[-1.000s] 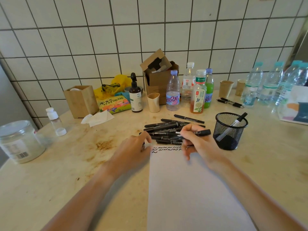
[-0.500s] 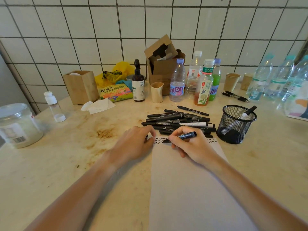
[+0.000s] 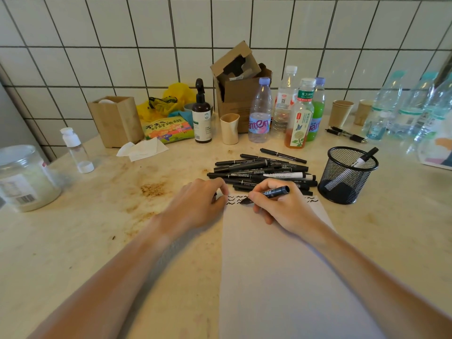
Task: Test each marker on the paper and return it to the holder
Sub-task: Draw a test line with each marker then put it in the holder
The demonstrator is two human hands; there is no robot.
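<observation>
A white sheet of paper lies in front of me, with black wavy test lines along its top edge. My right hand grips an uncapped black marker and presses its tip onto the paper beside the squiggles. My left hand rests at the paper's top-left corner with curled fingers; a small dark piece, apparently the marker cap, peeks from under them. Just beyond the paper lies a pile of black markers. To the right stands the black mesh holder with one white-barrelled marker leaning in it.
Along the tiled wall stand drink bottles, a cardboard box, paper cups, a pump bottle and a wooden box. A plastic jar sits far left. Two pens lie behind the holder.
My right hand has brought the marker down from the pile and set its tip on the paper, moving left along the squiggle row. The left hand stays at the paper corner.
</observation>
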